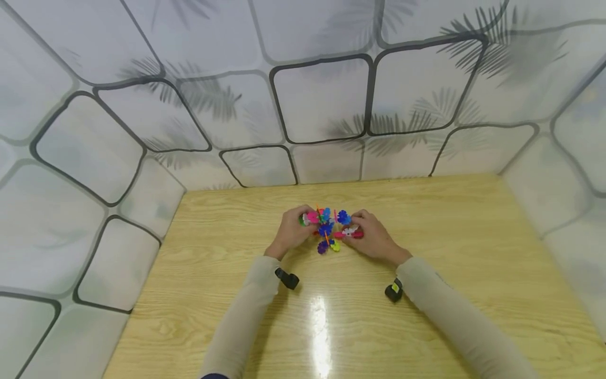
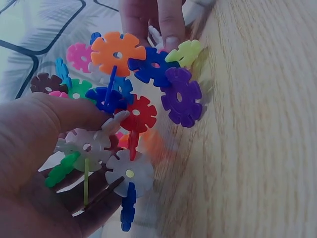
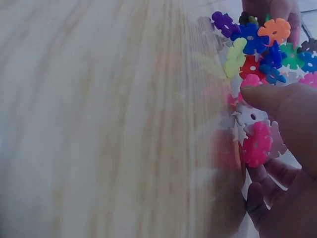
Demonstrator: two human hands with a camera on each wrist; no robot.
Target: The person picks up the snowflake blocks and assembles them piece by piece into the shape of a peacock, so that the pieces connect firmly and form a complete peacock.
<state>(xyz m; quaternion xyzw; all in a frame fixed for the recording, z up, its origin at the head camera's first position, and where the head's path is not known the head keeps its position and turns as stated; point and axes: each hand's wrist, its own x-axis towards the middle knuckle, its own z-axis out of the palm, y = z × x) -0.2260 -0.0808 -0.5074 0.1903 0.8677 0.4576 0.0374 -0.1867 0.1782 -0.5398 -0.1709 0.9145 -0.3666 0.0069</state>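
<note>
A cluster of interlocked plastic snowflake discs (image 1: 325, 228) in many colours sits between the two hands, low over the table. My left hand (image 1: 289, 231) grips its left side; in the left wrist view the thumb lies across the top, with a white disc (image 2: 130, 173) and a green disc (image 2: 62, 169) near the fingers. The right hand (image 1: 376, 240) holds the right side, its thumb at a pink disc and its fingers curled under another pink disc (image 3: 257, 145). Orange (image 2: 118, 53) and purple (image 2: 182, 97) discs stick out on the near side. Some inner joints are hidden.
The light wood-grain table (image 1: 213, 316) spreads around the hands, with a bright glare patch nearer the body. Pale walls (image 1: 326, 100) with a dark-lined panel and leaf pattern enclose its back and sides. Small black cameras (image 1: 287, 278) are strapped at both wrists.
</note>
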